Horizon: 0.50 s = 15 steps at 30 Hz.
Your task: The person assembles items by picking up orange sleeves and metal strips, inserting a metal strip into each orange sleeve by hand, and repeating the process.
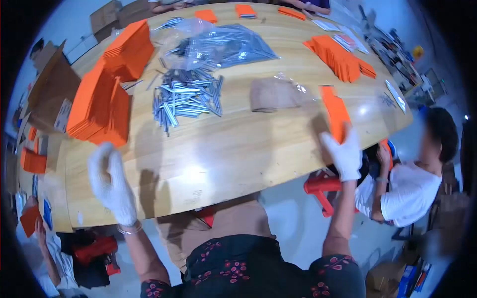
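Note:
My left hand [112, 184], in a white knitted glove, is raised over the table's left edge. Its fingers curve apart from the thumb with nothing visible between them. Just beyond it stand thick stacks of flat orange pieces [94, 102], perhaps card or fabric. My right hand [344, 156], gloved likewise, grips the near end of a narrow flat orange piece [336, 111] between thumb and fingers at the front right. Toward the middle lies a heap of short silvery metal rods [186, 99]. Beside it is a brown folded packet [273, 94] with clear plastic.
A clear plastic bag [233, 47] of rods lies behind the heap. Fanned orange pieces [338, 57] lie far right. A person in white [412, 191] sits at the right near a red stool [323, 191]. Another person's hand [39, 231] holds orange at left. A cardboard box [49, 84] stands left.

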Tool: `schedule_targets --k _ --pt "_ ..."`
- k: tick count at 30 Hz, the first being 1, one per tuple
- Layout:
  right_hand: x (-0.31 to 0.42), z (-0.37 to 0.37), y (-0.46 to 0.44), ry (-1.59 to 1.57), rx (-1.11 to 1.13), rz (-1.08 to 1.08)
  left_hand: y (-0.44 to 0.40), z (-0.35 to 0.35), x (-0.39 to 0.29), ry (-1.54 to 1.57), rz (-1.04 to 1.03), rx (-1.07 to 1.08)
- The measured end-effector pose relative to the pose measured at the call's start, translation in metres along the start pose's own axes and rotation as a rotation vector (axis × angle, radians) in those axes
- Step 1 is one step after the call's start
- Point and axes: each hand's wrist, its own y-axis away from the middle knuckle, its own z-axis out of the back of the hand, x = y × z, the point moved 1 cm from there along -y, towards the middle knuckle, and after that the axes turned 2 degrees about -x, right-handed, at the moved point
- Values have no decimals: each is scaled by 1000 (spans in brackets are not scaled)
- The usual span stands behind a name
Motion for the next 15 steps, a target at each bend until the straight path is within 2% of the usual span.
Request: schedule_targets --k 1,2,4,6,7,8,10,11,15 --pt "7 10 -23 172 88 -88 -19 7 7 -59 -106 -53" --pt "-18 0 -43 154 36 -51 -39 14 11 -138 -214 -116" --pt "-30 -5 -65 256 124 -166 -69 21 12 -331 -312 -136" --pt "-114 -54 -81 288 103 -52 -90 22 20 -528 -369 -165" --pt "-116 -54 -81 239 119 -1 -101 24 24 -601 -378 -187" --pt "-116 -53 -80 219 131 20 -108 25 22 -736 -325 -204" --pt "-116 -53 -78 213 142 48 -129 26 15 -797 -179 -71" --pt "-114 -53 -77 222 145 49 -138 26 17 -810 -169 -91" --pt "-103 -55 -72 296 125 0 -168 13 40 -962 241 195"
